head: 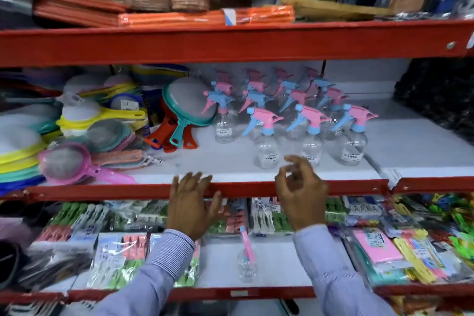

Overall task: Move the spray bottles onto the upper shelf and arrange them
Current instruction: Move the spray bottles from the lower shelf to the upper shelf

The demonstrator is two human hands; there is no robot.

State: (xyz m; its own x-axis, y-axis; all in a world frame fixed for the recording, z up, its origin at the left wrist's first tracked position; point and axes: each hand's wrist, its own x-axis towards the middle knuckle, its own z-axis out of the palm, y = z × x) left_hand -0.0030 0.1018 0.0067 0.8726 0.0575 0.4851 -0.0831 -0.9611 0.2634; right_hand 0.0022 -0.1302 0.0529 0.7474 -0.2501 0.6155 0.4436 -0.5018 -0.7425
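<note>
Both hands empty at the shelf edge: the left hand (193, 202) lies flat, fingers spread, against the red lip of the upper shelf (333, 186); the right hand (301, 187) hovers just above it, fingers loosely curled, pinching nothing; behind them, rows of pink-and-blue spray bottles (287, 108) already stand upright on that shelf, beside the mesh strainers (102, 136); one last spray bottle (246, 263) waits alone on the lower shelf (279, 264) among packets of clothes pegs (118, 259), so the job appears nearly finished.
</note>
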